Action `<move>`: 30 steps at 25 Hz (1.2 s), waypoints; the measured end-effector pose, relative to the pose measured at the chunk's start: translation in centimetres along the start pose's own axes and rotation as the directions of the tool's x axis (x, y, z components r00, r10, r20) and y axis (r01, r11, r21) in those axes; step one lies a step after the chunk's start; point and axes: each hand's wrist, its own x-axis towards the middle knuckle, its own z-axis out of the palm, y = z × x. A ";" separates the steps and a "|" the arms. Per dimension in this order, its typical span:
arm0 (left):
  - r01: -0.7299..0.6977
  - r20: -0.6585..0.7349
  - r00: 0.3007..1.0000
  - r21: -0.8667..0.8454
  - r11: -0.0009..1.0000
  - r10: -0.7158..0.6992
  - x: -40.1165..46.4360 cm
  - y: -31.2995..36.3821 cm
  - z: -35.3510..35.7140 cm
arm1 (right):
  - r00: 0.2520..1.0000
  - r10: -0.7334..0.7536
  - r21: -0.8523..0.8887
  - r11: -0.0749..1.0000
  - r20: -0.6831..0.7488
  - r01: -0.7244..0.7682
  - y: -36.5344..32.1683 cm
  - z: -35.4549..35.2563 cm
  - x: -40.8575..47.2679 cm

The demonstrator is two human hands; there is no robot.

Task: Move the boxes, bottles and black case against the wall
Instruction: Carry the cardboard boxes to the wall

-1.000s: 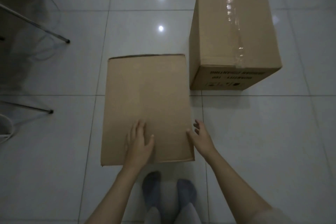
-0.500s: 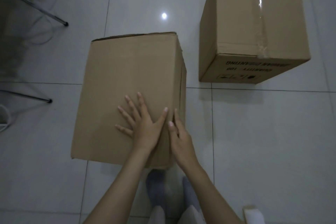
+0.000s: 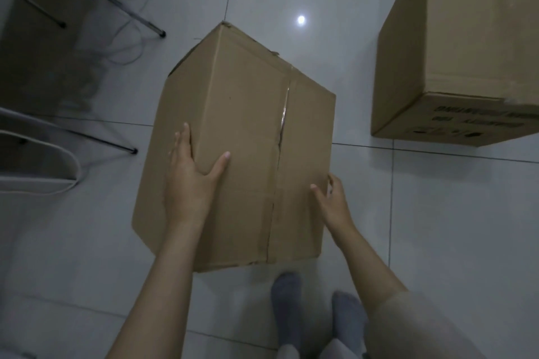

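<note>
A plain cardboard box with a taped seam stands skewed on the white tiled floor, one corner pointing away from me. My left hand straddles its left vertical edge, with straight fingers on the left side and the thumb spread on the near face. At the box's right edge, my right hand has its thumb on the near face and its fingers curled round the edge. A second, larger cardboard box with black print stands at the right, apart from the first. No bottles or black case are in view.
Thin metal chair legs and a loose cable cross the floor at upper left. A pale curved seat edge sits at the left. My feet in grey socks stand just behind the box.
The box has turned, so a taped face now shows. My hands moved from its top out to its left and right edges. The view has closed in on it.
</note>
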 end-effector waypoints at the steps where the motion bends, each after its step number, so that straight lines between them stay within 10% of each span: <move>1: -0.004 -0.010 1.000 0.000 1.000 0.004 0.1 0.0 -0.1 | 0.998 0.055 -0.012 0.998 0.010 -0.055 0.7 -0.3 0.7; 5: -0.027 -0.008 1.000 0.016 1.000 0.027 -0.2 0.1 -0.2 | 0.973 0.182 0.097 0.976 0.142 -0.197 1.1 -0.4 1.5; 14: 0.061 0.286 0.957 -0.063 0.996 -0.040 0.8 6.2 -0.4 | 0.986 0.112 0.155 0.984 -0.122 -0.092 -0.6 -9.3 -4.3; 30: 0.219 0.604 0.791 -0.136 0.966 -0.094 -26.3 21.2 9.7 | 0.884 0.129 -0.067 0.982 -0.449 -0.177 3.7 -41.1 -21.3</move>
